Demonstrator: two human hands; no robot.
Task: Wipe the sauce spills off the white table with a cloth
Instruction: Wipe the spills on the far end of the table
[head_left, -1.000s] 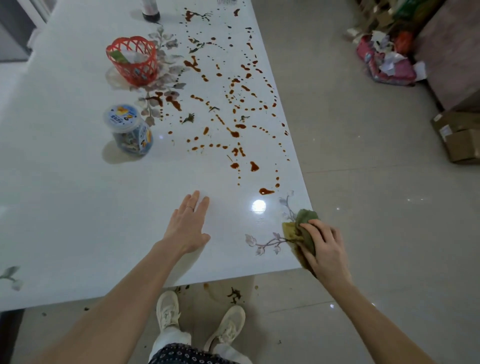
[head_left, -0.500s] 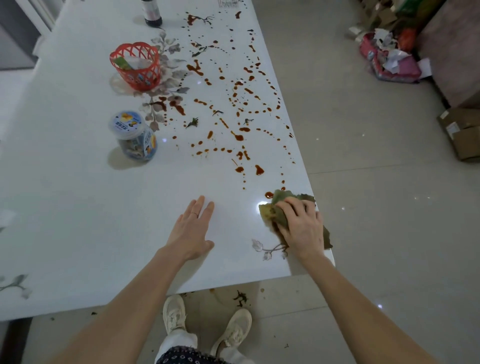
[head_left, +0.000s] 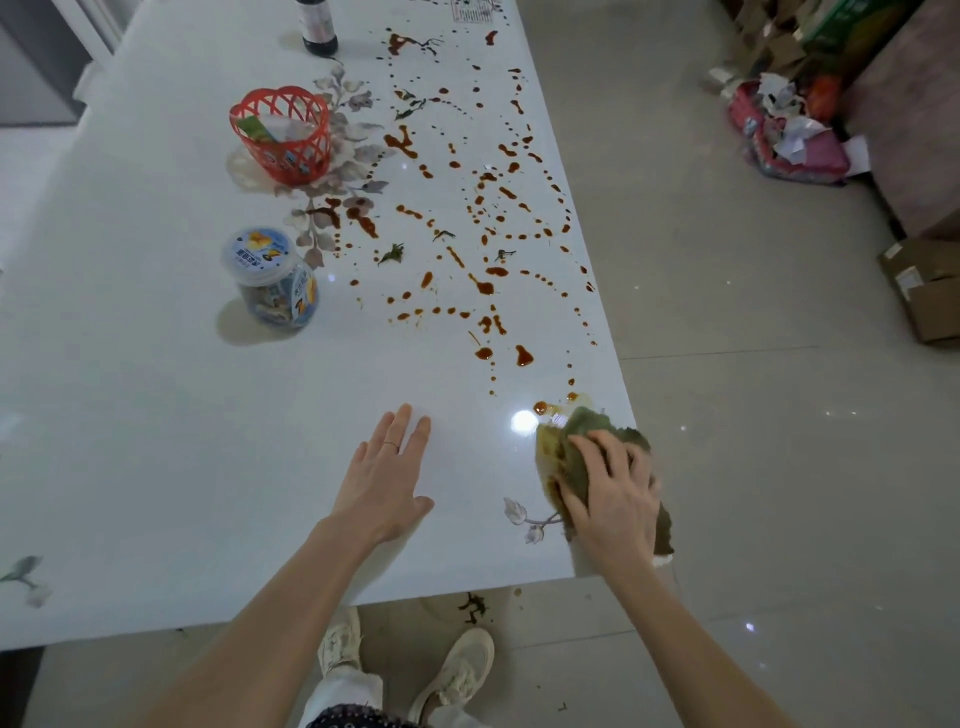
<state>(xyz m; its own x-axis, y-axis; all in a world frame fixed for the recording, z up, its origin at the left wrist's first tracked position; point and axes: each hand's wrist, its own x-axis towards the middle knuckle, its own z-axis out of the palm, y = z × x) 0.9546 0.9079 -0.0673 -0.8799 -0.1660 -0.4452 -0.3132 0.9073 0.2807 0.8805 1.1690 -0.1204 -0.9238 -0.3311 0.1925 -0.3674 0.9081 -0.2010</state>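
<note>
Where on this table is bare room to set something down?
Bare: the white table's near-left part, between the labelled jar, the near edge and the left hand; and the strip between that hand and the cloth under the right hand. Crowded: sauce spills cover the right side up to the red basket.

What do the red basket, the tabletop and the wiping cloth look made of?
Red basket: probably moulded plastic, glossy openwork lattice. White table: hard, polished surface, glass or laminate perhaps; it mirrors a lamp. Cloth: soft green-yellow fabric, crumpled under the right hand.
</note>
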